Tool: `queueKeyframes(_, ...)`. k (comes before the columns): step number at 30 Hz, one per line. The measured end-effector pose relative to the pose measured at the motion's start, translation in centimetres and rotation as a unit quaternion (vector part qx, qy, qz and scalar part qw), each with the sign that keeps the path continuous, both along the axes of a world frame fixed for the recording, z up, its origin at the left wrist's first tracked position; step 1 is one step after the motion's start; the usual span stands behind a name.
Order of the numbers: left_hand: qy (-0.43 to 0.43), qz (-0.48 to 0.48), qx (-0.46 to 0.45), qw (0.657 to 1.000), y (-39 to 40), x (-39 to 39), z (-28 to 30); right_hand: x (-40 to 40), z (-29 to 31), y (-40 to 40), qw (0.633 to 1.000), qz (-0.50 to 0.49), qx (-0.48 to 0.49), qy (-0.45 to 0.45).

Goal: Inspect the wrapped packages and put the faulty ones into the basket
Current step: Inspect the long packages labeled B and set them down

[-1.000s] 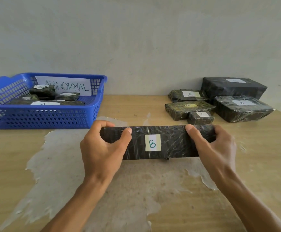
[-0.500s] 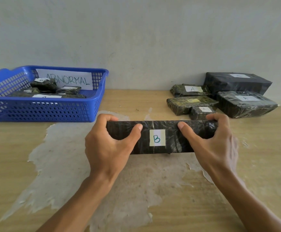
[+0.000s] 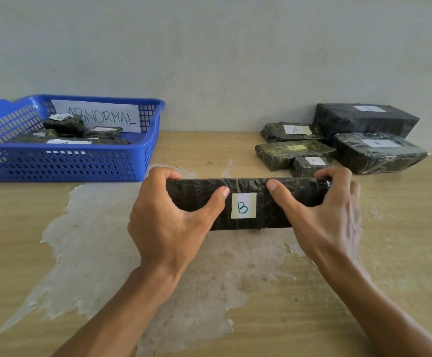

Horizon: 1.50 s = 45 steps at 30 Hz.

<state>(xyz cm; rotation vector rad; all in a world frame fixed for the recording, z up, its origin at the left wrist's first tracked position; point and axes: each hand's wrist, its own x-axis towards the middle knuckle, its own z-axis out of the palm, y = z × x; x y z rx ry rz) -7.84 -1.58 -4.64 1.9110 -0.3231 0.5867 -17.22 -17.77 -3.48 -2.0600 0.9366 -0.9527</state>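
Observation:
A long black wrapped package with a white label marked B stands on its long edge at the table's middle. My left hand grips its left end, thumb on the near face and fingers over the top. My right hand grips its right end the same way. A blue plastic basket with an ABNORMAL sign sits at the back left and holds several small wrapped packages.
Several wrapped packages labelled A or B lie at the back right by the wall. The wooden table has a large pale worn patch in the middle. The right table edge runs close behind those packages.
My thumbs have slid inward toward the B label on the package's near face. The package itself has stayed in the same place on the table.

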Motion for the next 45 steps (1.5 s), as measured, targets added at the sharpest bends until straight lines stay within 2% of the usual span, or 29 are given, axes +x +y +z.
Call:
queueKeyframes(16, -0.011, -0.006, 0.008, 1.000, -0.2, -0.6, 0.0, 0.3, -0.5, -0.1, 0.999, -0.007, -0.003, 0.033)
queueKeyframes(20, 0.017, -0.070, 0.026, 0.997, 0.2, -0.3, 0.2, 0.5, -0.5, -0.4, 0.999, -0.028, -0.008, 0.040)
queueKeyframes(24, 0.063, -0.151, 0.106, 0.981, 0.7, 0.7, 0.7, 0.3, -0.4, -1.1, 0.998, -0.033, -0.014, 0.051)
queueKeyframes(26, 0.063, -0.170, 0.119, 0.976, 1.2, 1.3, 0.9, 0.2, -0.3, -1.3, 0.998, -0.012, -0.010, 0.056)
queueKeyframes(29, 0.061, -0.171, 0.090, 0.979, 1.9, 2.3, 1.3, 0.0, -0.2, -1.5, 0.998, 0.045, -0.020, 0.048)
queueKeyframes(33, 0.063, -0.121, 0.016, 0.990, 2.6, 3.4, 1.7, -0.1, -0.2, -1.3, 0.993, 0.093, -0.048, 0.050)
queueKeyframes(39, 0.082, -0.096, -0.051, 0.991, 2.1, 2.8, 0.8, 0.0, -0.3, -1.4, 0.994, 0.067, -0.061, 0.059)
queueKeyframes(42, 0.092, -0.106, -0.036, 0.989, 1.8, 2.5, 0.4, -0.1, -0.3, -1.4, 0.994, 0.057, -0.049, 0.074)
queueKeyframes(45, 0.109, -0.136, 0.033, 0.984, 1.6, 2.0, 0.4, -0.1, -0.3, -1.3, 0.994, 0.054, -0.048, 0.079)
